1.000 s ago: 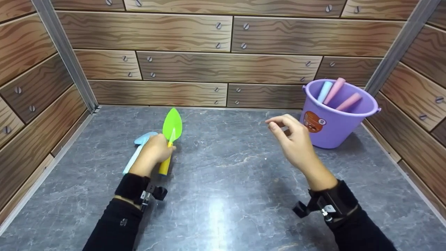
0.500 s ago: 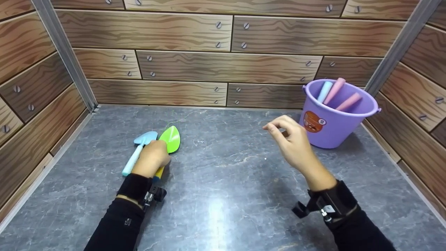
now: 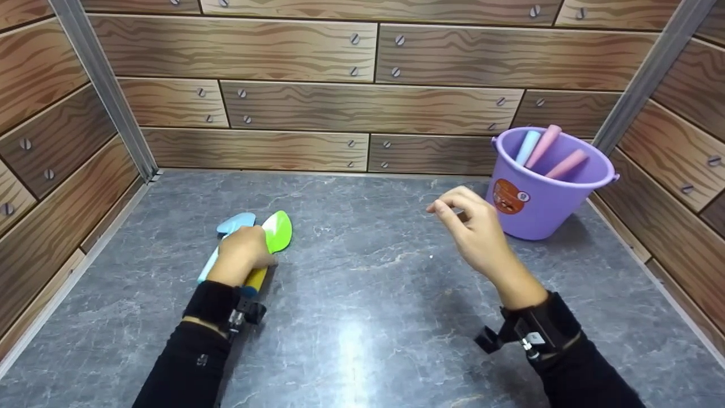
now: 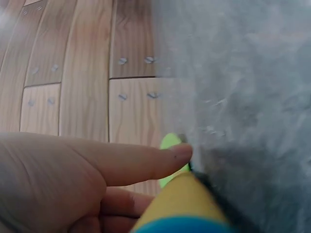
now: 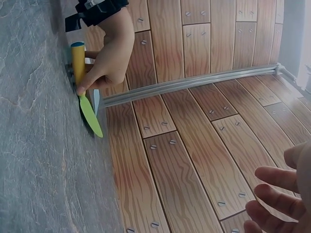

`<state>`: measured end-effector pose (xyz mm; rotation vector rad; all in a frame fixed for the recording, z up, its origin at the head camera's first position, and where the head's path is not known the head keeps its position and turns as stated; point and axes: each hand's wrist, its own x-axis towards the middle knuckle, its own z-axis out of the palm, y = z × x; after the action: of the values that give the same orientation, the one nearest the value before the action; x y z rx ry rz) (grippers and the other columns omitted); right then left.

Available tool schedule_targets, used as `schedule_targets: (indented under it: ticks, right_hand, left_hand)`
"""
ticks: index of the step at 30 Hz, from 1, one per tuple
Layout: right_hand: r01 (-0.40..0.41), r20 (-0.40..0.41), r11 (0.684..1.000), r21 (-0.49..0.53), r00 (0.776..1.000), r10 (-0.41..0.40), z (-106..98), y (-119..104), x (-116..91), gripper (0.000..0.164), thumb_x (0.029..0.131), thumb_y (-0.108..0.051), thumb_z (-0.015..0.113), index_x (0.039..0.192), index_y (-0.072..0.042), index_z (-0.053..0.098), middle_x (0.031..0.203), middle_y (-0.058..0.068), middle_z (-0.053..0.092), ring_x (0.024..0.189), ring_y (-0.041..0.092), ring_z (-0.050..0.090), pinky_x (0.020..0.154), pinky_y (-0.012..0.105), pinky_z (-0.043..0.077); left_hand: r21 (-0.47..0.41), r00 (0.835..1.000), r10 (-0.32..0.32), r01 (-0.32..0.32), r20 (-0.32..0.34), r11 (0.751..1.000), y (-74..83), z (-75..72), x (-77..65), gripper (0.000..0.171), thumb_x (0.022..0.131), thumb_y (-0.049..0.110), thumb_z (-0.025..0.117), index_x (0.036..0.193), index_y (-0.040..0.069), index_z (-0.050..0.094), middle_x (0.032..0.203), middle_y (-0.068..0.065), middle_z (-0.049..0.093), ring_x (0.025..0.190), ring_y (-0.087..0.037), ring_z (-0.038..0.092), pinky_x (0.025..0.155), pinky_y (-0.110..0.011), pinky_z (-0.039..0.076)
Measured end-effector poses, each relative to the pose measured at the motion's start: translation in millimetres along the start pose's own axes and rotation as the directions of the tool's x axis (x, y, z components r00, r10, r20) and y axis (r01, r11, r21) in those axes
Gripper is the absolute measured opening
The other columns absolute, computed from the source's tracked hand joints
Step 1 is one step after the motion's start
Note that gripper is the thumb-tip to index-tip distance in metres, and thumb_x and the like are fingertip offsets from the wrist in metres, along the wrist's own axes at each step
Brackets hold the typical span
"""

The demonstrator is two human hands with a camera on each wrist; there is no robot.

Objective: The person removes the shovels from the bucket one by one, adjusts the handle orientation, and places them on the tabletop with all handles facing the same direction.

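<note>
At the left of the head view, my left hand (image 3: 242, 254) grips a toy trowel with a green leaf-shaped blade (image 3: 278, 231) and a yellow handle tipped in blue. The left wrist view shows the thumb lying along the yellow handle (image 4: 182, 199). From the right wrist view, the trowel (image 5: 89, 115) is seen side-on, close over the grey tabletop. A light blue toy trowel (image 3: 237, 222) lies just left of it, partly hidden under my left hand. My right hand (image 3: 471, 224) hovers in front of the bucket, fingers loosely bent, holding nothing.
A purple bucket (image 3: 544, 207) stands at the back right, with two pink handles and a blue handle (image 3: 528, 148) sticking up inside. Wood-patterned walls (image 3: 306, 105) enclose the grey tabletop (image 3: 351, 272) at the back and both sides.
The green trowel has come back toward the person, and its blade has tilted and turned to the right. My left hand has shifted slightly left with it. The right hand has barely moved.
</note>
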<state>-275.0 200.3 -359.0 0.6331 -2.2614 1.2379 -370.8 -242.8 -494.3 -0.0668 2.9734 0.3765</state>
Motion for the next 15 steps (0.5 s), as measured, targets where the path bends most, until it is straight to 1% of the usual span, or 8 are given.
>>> schedule_targets:
  ticks: [2,4,6,8,10,12,13,15]
  right_hand:
    - [0.006,0.0,1.0,0.001,1.0,-0.006,-0.2,-0.3,0.9,0.021,0.115,-0.003,0.069,0.103,0.0,0.086,0.107,0.016,0.081,0.097,-0.003,0.065,0.079,0.012,0.056]
    - [0.001,0.007,1.0,-0.014,1.0,-0.001,-1.3,-0.8,1.9,0.02,0.115,-0.004,0.07,0.106,0.001,0.086,0.109,0.016,0.081,0.098,0.001,0.067,0.081,0.013,0.058]
    - [-0.019,0.035,0.998,-0.066,0.999,0.021,-3.7,-1.5,2.4,0.019,0.116,-0.007,0.069,0.114,0.0,0.087,0.116,0.016,0.081,0.104,0.009,0.071,0.086,0.019,0.061]
    - [-0.049,0.085,0.987,-0.155,0.994,0.063,-7.1,-2.0,2.2,0.022,0.118,-0.013,0.069,0.128,-0.003,0.085,0.129,0.016,0.08,0.116,0.021,0.074,0.1,0.032,0.065]
    - [-0.069,0.137,0.965,-0.254,0.985,0.107,-11.0,-1.8,1.9,0.031,0.12,-0.021,0.069,0.143,-0.005,0.081,0.144,0.017,0.076,0.131,0.033,0.073,0.114,0.05,0.063]
    - [-0.072,0.182,0.937,-0.341,0.973,0.141,-14.8,-0.9,1.7,0.041,0.12,-0.027,0.069,0.155,-0.007,0.074,0.157,0.019,0.07,0.146,0.042,0.068,0.125,0.065,0.055]
    - [-0.069,0.2,0.925,-0.374,0.968,0.153,-16.3,-0.1,1.6,0.045,0.12,-0.029,0.069,0.159,-0.007,0.071,0.161,0.02,0.067,0.152,0.045,0.064,0.13,0.069,0.051]
    - [-0.064,0.228,0.908,-0.415,0.959,0.171,-18.8,2.0,1.9,0.051,0.12,-0.032,0.068,0.165,-0.007,0.066,0.168,0.021,0.063,0.159,0.047,0.058,0.135,0.074,0.044]
  left_hand:
    - [-0.015,1.0,0.01,-0.01,0.012,1.0,-4.4,-1.3,1.6,0.058,0.088,0.044,0.094,0.121,0.001,0.074,0.116,-0.019,0.076,0.091,-0.031,0.073,0.076,-0.049,0.064]
    - [-0.031,1.0,0.018,-0.017,0.016,0.999,-6.9,-1.7,2.8,0.056,0.088,0.045,0.095,0.119,0.002,0.075,0.113,-0.018,0.076,0.09,-0.031,0.073,0.077,-0.047,0.064]
    - [-0.048,1.0,0.016,-0.015,0.014,0.999,-7.4,-1.3,3.7,0.054,0.088,0.045,0.095,0.117,0.003,0.075,0.112,-0.017,0.076,0.09,-0.03,0.073,0.077,-0.045,0.063]
    - [-0.06,1.0,0.008,-0.007,0.009,0.998,-6.5,-0.5,4.3,0.053,0.089,0.044,0.095,0.116,0.004,0.075,0.112,-0.016,0.075,0.091,-0.03,0.073,0.076,-0.044,0.061]
    - [-0.063,1.0,-0.001,0.001,0.003,0.998,-5.5,0.3,4.6,0.051,0.089,0.043,0.095,0.115,0.005,0.076,0.112,-0.015,0.076,0.091,-0.03,0.073,0.074,-0.043,0.06]
    - [-0.06,1.0,-0.004,0.004,-0.003,0.998,-5.4,1.2,5.1,0.05,0.088,0.043,0.095,0.114,0.005,0.075,0.111,-0.015,0.076,0.09,-0.03,0.073,0.072,-0.043,0.06]
    - [-0.057,1.0,-0.002,0.002,-0.006,0.998,-5.5,1.4,5.4,0.05,0.087,0.043,0.095,0.114,0.005,0.075,0.111,-0.015,0.075,0.089,-0.03,0.072,0.072,-0.043,0.06]
    - [-0.053,1.0,0.002,-0.002,-0.01,0.999,-6.2,2.0,6.4,0.049,0.087,0.044,0.095,0.111,0.006,0.076,0.11,-0.016,0.075,0.089,-0.03,0.072,0.071,-0.043,0.059]
